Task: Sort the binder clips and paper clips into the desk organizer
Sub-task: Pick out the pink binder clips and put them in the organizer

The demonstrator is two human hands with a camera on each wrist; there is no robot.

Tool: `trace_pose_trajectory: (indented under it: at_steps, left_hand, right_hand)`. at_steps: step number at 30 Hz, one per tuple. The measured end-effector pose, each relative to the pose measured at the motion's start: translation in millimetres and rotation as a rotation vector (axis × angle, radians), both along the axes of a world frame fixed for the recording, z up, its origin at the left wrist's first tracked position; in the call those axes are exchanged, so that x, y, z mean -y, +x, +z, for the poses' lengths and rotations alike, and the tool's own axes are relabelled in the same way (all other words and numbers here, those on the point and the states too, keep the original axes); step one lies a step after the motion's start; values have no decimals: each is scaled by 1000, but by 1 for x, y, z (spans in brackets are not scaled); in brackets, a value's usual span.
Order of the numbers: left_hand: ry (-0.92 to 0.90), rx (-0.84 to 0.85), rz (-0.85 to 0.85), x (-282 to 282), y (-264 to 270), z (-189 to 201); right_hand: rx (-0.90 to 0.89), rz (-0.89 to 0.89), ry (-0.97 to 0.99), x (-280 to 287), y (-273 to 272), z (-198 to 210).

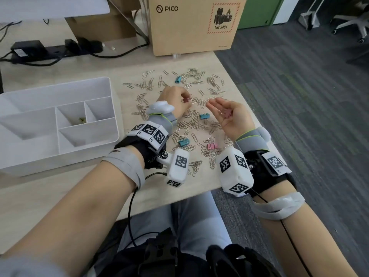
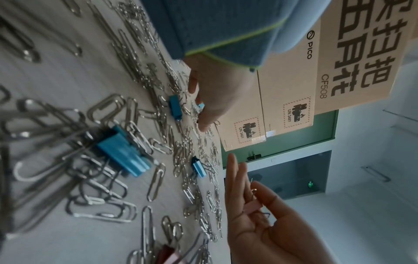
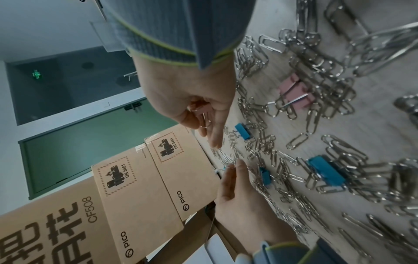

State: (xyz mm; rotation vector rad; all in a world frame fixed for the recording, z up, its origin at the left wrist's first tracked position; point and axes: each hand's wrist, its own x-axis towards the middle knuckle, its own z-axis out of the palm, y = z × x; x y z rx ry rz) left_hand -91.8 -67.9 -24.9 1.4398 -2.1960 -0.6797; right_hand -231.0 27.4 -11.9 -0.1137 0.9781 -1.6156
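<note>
Silver paper clips (image 1: pixel 191 124) lie scattered over the pale table, with teal binder clips (image 1: pixel 204 116) and a pink pair (image 1: pixel 212 145) among them. My left hand (image 1: pixel 184 98) reaches into the pile and pinches a dark pink binder clip (image 1: pixel 186 100) at its fingertips. My right hand (image 1: pixel 220 108) lies palm up beside it, its thumb holding a pink binder clip (image 1: pixel 226 113) (image 3: pixel 201 111) against the fingers. The white desk organizer (image 1: pixel 60 84) stands to the left; one small compartment holds a greenish clip (image 1: pixel 81 119).
A cardboard PICO box (image 1: pixel 191 27) stands behind the clips. A black power strip (image 1: pixel 56 49) with cables lies at the back left. The table's right edge (image 1: pixel 251 116) runs just beyond my right hand, with grey carpet below.
</note>
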Motion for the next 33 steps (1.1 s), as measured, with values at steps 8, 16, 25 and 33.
trace_pose_trajectory:
  at_steps: [8, 16, 25, 33]
  left_hand:
    - [48, -303, -127, -27, 9, 20]
    - [120, -291, -341, -55, -9, 31]
    - [100, -29, -339, -73, -10, 12]
    - [127, 86, -372, -87, -15, 5]
  right_hand:
    - [24, 77, -2, -13, 11, 2]
    - [95, 144, -23, -32, 17, 7]
    - [-68, -64, 142, -59, -3, -4]
    - [-2, -162, 122, -68, -3, -13]
